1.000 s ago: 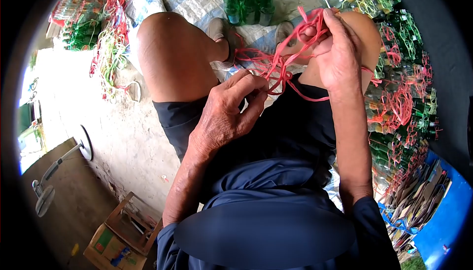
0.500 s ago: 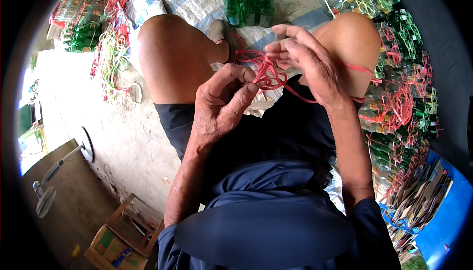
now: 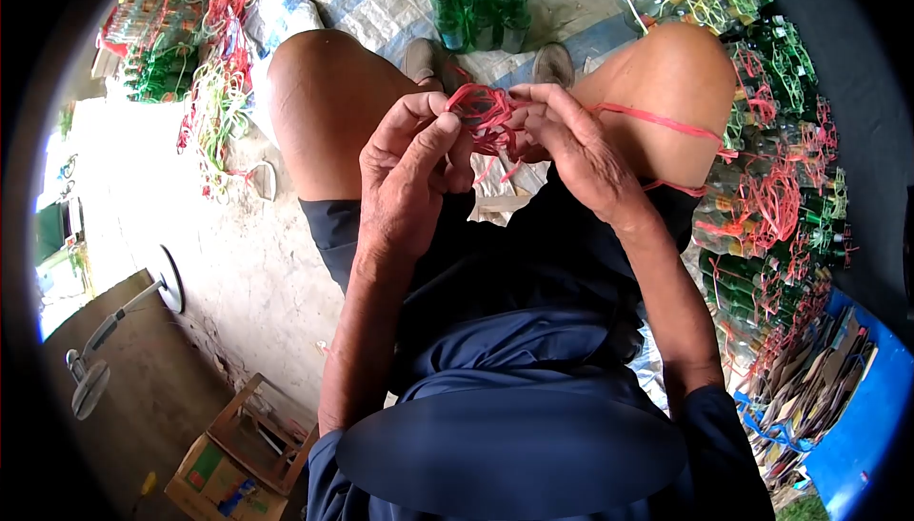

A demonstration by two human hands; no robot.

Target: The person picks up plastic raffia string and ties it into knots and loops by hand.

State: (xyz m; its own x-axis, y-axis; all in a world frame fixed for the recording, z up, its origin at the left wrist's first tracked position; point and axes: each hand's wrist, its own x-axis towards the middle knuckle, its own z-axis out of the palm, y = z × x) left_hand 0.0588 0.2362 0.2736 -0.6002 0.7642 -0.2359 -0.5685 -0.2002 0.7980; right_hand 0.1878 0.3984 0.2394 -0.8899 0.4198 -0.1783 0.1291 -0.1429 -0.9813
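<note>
Between my knees, both hands hold a tangled bundle of red plastic twine [image 3: 487, 114]. My left hand [image 3: 411, 155] pinches its left side between thumb and fingers. On the right side, the fingers of my right hand [image 3: 576, 145] are closed on the twine, with some fingertips hidden behind it. Short loose ends dangle below the bundle. A red strand [image 3: 657, 121] lies across my right knee. Beyond my hands, a tight group of green glass bottles [image 3: 481, 17] stands upright on the ground sheet.
Bundled bottles [image 3: 762, 169] tied with red and green twine are stacked at the right. More twine [image 3: 221, 93] hangs by bottles at the left. Flattened cardboard [image 3: 819, 378] stands beside a blue panel [image 3: 862, 445]. A fan [image 3: 90, 388] and a carton [image 3: 214, 483] are lower left.
The red twine has moved slightly up and left and is gathered more compactly. My right hand has come down from a spread pose and closed onto it; my left hand has shifted left.
</note>
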